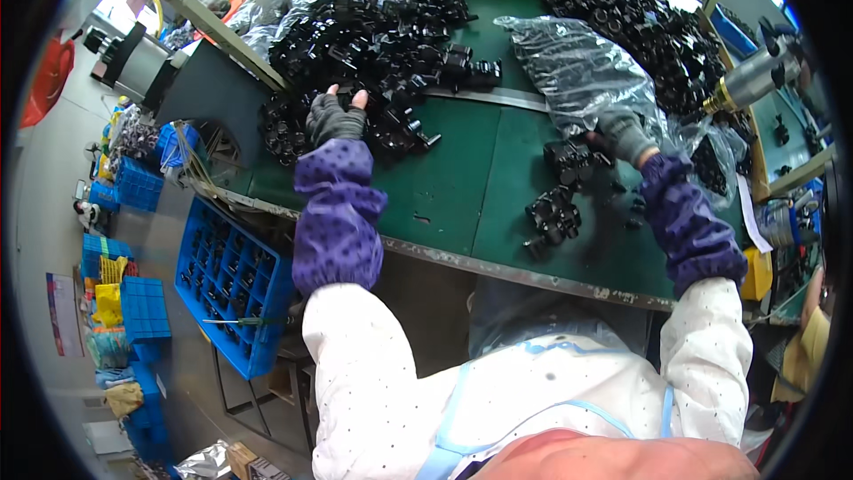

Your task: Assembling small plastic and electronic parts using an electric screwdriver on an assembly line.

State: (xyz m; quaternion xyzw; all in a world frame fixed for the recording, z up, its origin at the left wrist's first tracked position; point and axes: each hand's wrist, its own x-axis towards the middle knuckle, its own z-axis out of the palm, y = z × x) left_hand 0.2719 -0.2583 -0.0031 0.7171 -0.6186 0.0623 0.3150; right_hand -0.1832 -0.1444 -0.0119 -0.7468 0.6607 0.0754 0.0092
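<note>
My left hand (338, 118), in a grey glove with bare fingertips, reaches into a large heap of black molded parts (373, 36) at the left. Its thumb and a finger stand apart, and nothing shows held between them. My right hand (626, 135), gloved the same way, is at the lower end of a clear plastic bag (577, 62). Its fingers are mostly hidden, so I cannot tell its grip. Just left of it a black part (569, 160) lies on the green tabletop (444, 187), with another black part (554, 216) nearer me.
A second heap of black parts (635, 22) lies at the far right. Beside my left arm stands a blue divided crate (233, 280) with small dark parts and a screwdriver (244, 321). Metal machines (138, 67) flank the table. A yellow bin (757, 274) sits at right.
</note>
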